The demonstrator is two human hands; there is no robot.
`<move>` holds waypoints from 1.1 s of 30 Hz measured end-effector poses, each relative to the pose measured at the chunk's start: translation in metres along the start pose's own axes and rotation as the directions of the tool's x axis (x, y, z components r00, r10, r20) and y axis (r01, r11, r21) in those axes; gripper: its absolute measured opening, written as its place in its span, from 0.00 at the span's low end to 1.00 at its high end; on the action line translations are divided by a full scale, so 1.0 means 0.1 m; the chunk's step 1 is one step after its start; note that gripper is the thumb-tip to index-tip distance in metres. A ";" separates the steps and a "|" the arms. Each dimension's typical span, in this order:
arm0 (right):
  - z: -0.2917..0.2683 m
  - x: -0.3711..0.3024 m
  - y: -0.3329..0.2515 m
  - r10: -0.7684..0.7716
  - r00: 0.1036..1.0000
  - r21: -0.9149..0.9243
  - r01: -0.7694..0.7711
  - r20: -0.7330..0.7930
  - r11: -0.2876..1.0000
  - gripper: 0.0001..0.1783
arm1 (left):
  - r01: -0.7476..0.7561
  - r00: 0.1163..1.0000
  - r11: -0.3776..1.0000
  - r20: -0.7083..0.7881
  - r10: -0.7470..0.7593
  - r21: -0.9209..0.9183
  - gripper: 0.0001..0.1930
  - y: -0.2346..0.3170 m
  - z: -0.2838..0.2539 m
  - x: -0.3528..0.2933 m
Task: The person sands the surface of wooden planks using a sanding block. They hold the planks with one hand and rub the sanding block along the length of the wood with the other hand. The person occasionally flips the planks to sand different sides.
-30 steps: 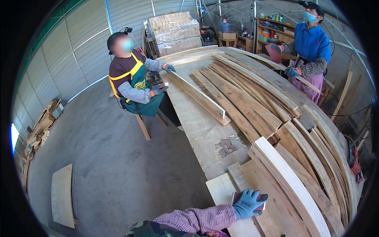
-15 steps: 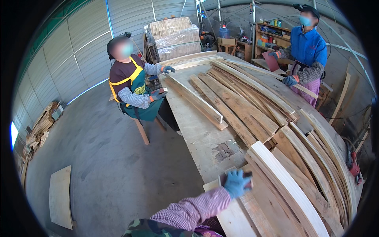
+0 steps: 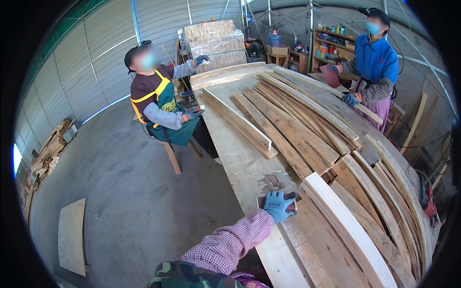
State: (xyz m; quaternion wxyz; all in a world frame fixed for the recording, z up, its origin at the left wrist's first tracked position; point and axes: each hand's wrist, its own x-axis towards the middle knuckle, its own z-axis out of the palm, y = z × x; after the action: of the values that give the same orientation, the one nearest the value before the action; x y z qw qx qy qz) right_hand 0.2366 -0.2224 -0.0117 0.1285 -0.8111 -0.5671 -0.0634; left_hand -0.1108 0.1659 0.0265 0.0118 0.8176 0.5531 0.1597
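My left hand (image 3: 277, 207), in a blue work glove, is closed over a reddish-brown sanding block (image 3: 261, 202) at the near end of the table. The block rests near the far end of a pale, flat board (image 3: 277, 249). Beside it, to the right, lie a rougher plank (image 3: 305, 254) and a narrow white-edged board (image 3: 348, 223). The glove hides most of the block. My right hand is out of sight.
A seated co-worker (image 3: 165, 108) at the left holds a small block. Another person (image 3: 377, 67) stands at the far right with a reddish sheet (image 3: 330, 77) and a strip of wood. Several long planks (image 3: 293, 127) cover the table (image 3: 235, 165). A red power tool (image 3: 430, 209) sits at the right edge.
My left hand has moved the sanding block forward and slightly left, away from me. The seated co-worker's far hand has lifted off the boards.
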 end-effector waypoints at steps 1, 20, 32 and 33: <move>0.02 0.00 0.00 -0.005 1.000 0.006 0.005 -0.007 1.000 0.46 | 0.031 0.999 0.999 0.021 -0.032 0.036 0.32 0.04 -0.02 0.04; -0.02 -0.02 -0.08 0.052 0.999 0.068 -0.052 0.011 0.996 0.46 | -0.082 0.996 0.991 -0.039 0.078 -0.108 0.28 -0.19 -0.07 0.15; 0.00 -0.04 -0.07 0.046 0.999 0.041 -0.046 -0.020 0.998 0.45 | -0.407 0.913 0.874 -0.091 0.398 -0.265 0.33 1.26 -0.02 -0.94; -0.01 -0.05 -0.06 0.045 0.999 0.047 -0.044 -0.018 0.998 0.45 | -0.426 0.900 0.850 -0.051 0.432 -0.309 0.33 1.21 -0.01 -0.92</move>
State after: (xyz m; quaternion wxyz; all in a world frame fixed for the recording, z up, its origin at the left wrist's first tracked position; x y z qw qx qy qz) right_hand 0.2296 -0.2253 -0.0110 0.1539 -0.8196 -0.5491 -0.0550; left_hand -0.0332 0.0350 0.0278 0.1106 0.9094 0.3243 0.2357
